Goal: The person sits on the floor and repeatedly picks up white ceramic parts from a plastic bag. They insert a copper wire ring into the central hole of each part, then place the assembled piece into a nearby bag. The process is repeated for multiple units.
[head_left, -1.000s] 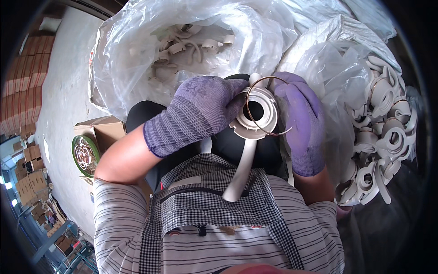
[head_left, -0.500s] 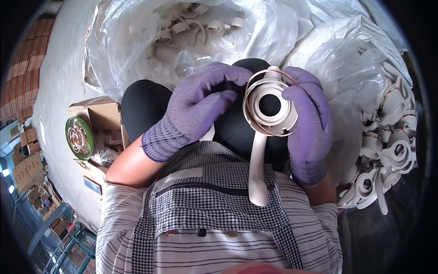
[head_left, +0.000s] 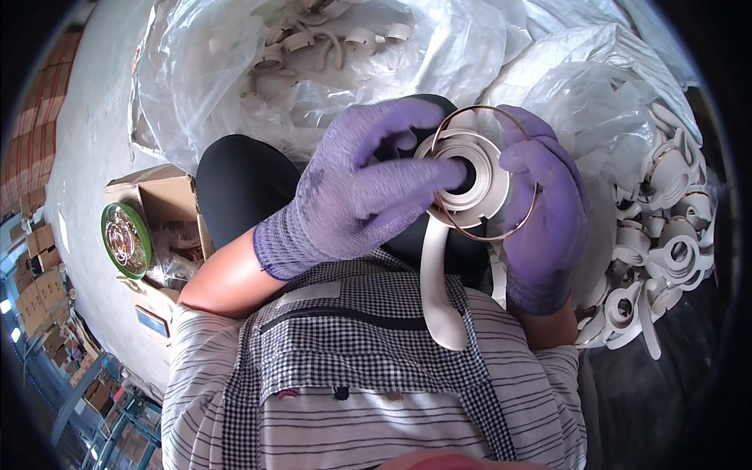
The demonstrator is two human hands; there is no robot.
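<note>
Pale floor (head_left: 86, 157) lay at left, then green dish (head_left: 145, 239). Left hand (head_left: 352, 180) had thumb over white part's (head_left: 487, 176) hole; couldn't tell whether it gripped. White part sat between both hands, right edge grasped by right hand (head_left: 552, 192). Copper-coloured ring (head_left: 482, 106) crossed it. Piled parts (head_left: 633, 249) lay far right.

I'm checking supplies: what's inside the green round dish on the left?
The green round dish holds a jumble of thin copper-coloured rings. Whatever may lie beneath them is covered, so I can't tell.

gloves (head_left: 345, 196): purple | ring (head_left: 536, 190): copper | handled part (head_left: 487, 189): off-white | apron (head_left: 337, 356): black-white checked
</note>
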